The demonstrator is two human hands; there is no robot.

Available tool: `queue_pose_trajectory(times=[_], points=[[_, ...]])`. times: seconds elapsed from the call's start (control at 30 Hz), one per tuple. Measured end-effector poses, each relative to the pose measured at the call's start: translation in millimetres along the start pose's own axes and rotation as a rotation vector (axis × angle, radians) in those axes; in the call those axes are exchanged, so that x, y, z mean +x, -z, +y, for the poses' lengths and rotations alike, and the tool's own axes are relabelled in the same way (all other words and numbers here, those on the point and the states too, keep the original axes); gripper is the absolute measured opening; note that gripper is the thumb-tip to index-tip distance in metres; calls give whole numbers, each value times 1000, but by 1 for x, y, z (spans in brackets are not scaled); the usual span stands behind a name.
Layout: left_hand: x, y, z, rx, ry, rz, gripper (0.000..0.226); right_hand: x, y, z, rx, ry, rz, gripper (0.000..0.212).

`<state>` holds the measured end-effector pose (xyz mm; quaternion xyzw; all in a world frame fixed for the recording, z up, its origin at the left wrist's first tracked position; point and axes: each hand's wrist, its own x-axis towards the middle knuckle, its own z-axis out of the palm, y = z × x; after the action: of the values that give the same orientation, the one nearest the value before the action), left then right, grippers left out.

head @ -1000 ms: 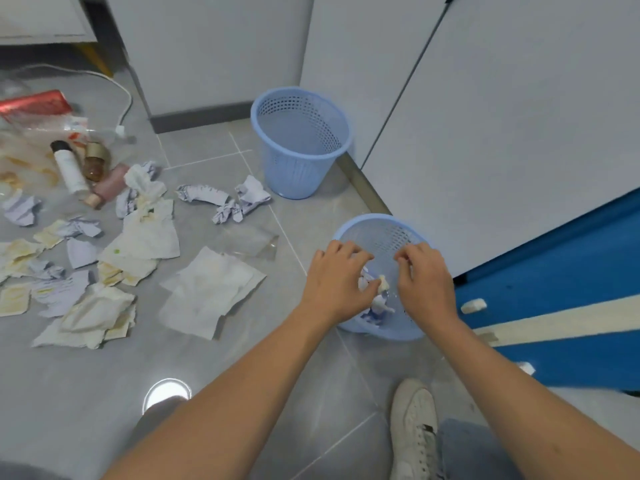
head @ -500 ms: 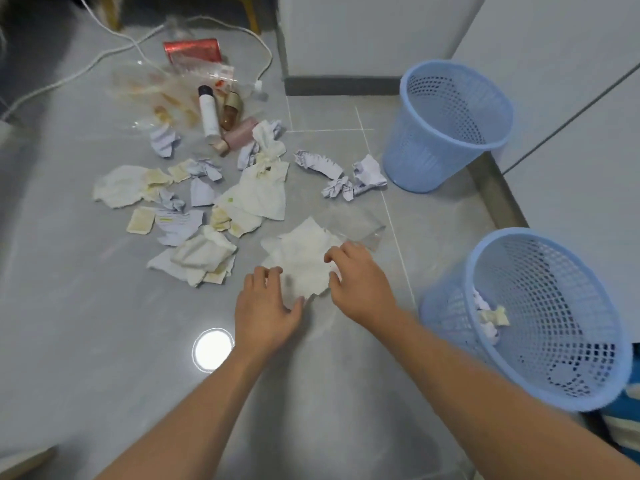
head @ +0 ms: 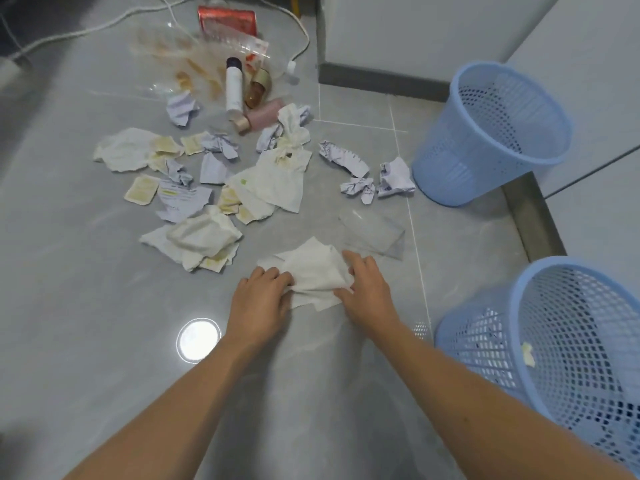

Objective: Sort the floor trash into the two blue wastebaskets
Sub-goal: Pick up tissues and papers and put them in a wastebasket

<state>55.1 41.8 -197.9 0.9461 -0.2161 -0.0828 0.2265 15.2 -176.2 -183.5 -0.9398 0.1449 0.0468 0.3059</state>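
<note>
A white tissue (head: 313, 271) lies on the grey floor, bunched between my two hands. My left hand (head: 258, 303) pinches its left edge and my right hand (head: 367, 289) grips its right edge. Two blue mesh wastebaskets stand at the right: the far wastebasket (head: 450, 168) looks empty, the near wastebasket (head: 519, 292) holds a few scraps. More trash is spread beyond my hands: stained tissues (head: 277, 178), crumpled paper balls (head: 394, 178), yellowish pads (head: 140, 189), and a clear plastic sheet (head: 374, 233) just past the tissue.
Several bottles (head: 233, 86) lie at the far side with a red packet (head: 227, 19) and clear plastic wrapping. White cables (head: 301, 32) run along the back. White cabinet panels (head: 588, 53) stand behind the baskets. A ceiling light's reflection (head: 198, 339) shows on the tile.
My hands left the near wastebasket, where they dropped scraps, and moved left to the floor. They have since closed on the white tissue and bunched it together.
</note>
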Motion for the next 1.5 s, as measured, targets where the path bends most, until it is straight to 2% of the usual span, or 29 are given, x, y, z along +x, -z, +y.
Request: queue_pose_trajectory(times=[0.1,0.27,0.37,0.47,0.6,0.73,0.87,1.0,1.07,1.1,1.17,1.23,1.3,1.4,1.5], points=[[-5,12,-7,23,54,37,7,-2,1,3,16,46,-49,53],[-12,28,-25,6,166,91,26,-1,0,8,-51,77,-39,49],[-13,35,-31,-34,126,114,35,-4,7,6,-12,52,-9,40],[-9,52,-13,-166,115,125,32,-5,24,-7,13,-8,75,26],[7,80,40,-313,46,135,17,-23,67,-36,81,29,229,10],[17,104,108,-429,-155,102,13,-54,133,-52,96,43,453,13],[17,115,202,-558,-353,81,17,-97,212,-38,40,-75,707,17],[8,103,295,-583,-512,-1,17,-151,264,3,-51,-263,859,23],[2,84,328,-529,-550,-45,20,-173,271,27,-107,-384,854,23],[0,71,339,-462,-562,-58,20,-182,271,39,-117,-445,802,22],[-3,51,349,-239,-567,-75,22,-192,266,53,-126,-556,587,23],[-4,43,344,-68,-560,-102,39,-196,259,57,-164,-594,428,33],[-4,49,331,-107,-580,-24,38,-190,253,49,-196,-525,478,35],[2,64,296,-246,-597,114,22,-157,241,18,-160,-337,592,27],[19,71,238,-291,-472,159,12,-104,219,-24,-150,-135,617,22]])
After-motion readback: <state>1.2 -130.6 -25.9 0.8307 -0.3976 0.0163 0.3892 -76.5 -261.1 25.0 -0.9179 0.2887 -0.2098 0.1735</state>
